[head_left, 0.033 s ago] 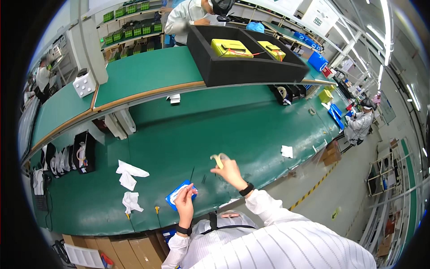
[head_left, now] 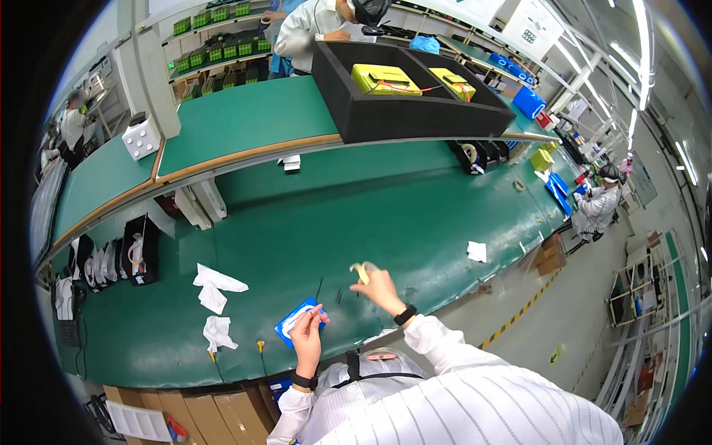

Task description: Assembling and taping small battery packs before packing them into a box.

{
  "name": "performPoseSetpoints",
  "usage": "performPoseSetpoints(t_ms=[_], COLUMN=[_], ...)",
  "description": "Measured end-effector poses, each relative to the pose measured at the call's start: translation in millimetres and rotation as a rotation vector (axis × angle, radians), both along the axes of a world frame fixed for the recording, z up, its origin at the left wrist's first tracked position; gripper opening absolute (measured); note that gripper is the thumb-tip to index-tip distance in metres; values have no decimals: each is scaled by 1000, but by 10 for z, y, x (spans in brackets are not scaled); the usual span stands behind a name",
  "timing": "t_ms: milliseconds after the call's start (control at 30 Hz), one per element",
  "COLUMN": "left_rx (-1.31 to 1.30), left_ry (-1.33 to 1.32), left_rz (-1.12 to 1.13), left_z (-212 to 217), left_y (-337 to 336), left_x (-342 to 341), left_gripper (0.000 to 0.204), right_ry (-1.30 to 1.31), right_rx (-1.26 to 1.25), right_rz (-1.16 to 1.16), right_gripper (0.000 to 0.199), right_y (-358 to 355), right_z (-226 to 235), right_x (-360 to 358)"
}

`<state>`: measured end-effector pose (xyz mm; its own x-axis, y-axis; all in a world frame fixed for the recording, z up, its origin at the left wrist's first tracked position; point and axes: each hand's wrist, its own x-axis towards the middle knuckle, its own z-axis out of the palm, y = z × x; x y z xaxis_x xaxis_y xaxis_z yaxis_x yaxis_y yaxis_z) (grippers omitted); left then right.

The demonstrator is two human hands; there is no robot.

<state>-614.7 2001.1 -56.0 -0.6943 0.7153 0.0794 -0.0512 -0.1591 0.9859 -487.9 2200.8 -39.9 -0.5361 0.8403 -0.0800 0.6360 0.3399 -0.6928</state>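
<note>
My left hand (head_left: 306, 335) rests on the green mat near the table's front edge, its fingers closed on a flat blue piece (head_left: 291, 323) with a white face. My right hand (head_left: 380, 288) is raised a little to the right of it and pinches a small yellow piece (head_left: 361, 271) between its fingertips. Two thin dark wires (head_left: 321, 287) lie on the mat between the hands. White striped sleeves cover both forearms.
Crumpled white wipes (head_left: 215, 285) lie left of my hands, and another white scrap (head_left: 476, 251) to the right. A black tray (head_left: 415, 119) holding yellow packs (head_left: 384, 78) sits on the raised shelf. A person (head_left: 315, 30) stands behind it; another person (head_left: 597, 208) works far right. Cardboard boxes (head_left: 185, 415) stand below.
</note>
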Motion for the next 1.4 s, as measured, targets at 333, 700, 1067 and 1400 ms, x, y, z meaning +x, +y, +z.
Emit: performPoseSetpoints(t_ms=[333, 700, 1067, 1400], left_rx=[-47, 26, 8, -12], left_ry=[143, -142, -201, -253], left_rz=[-49, -54, 6, 5], left_z=[102, 158, 269, 221], left_y=[-110, -66, -87, -65], left_x=[121, 5, 89, 50], left_gripper=[16, 20, 8, 8], right_ry=[27, 164, 257, 346], right_rx=[-194, -350, -17, -437], right_rz=[47, 258, 79, 112], right_gripper=[45, 37, 20, 17], right_y=[-67, -666, -792, -813], right_z=[-1071, 495, 577, 570], right_x=[-55, 75, -34, -95])
